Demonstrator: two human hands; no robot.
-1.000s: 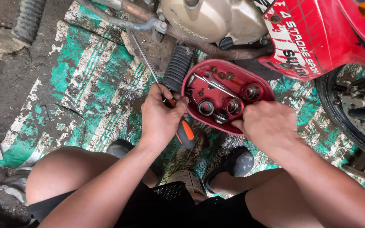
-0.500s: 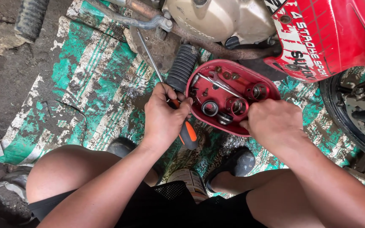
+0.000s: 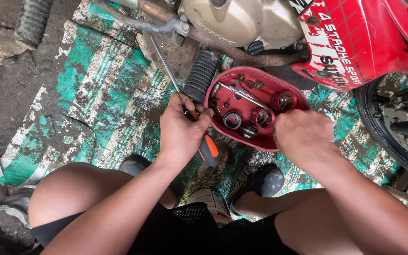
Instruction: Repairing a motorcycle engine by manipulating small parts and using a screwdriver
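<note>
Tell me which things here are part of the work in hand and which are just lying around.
In hand:
left hand gripping the screwdriver
right hand at the red tray
bearings and small parts in that tray

Lying about:
rubber footpeg
green mat
can between the feet
rear wheel

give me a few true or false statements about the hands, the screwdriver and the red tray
1. The left hand holds a screwdriver with an orange and black handle. True.
2. The red tray is empty. False: it holds a wrench, metal rings and small parts.
3. The right hand rests at the tray's near edge. True.
4. The screwdriver's shaft points toward the person's knees. False: the shaft points away, toward the engine; the handle is the near end.
5. The tray lies on a green and white mat. True.
</note>
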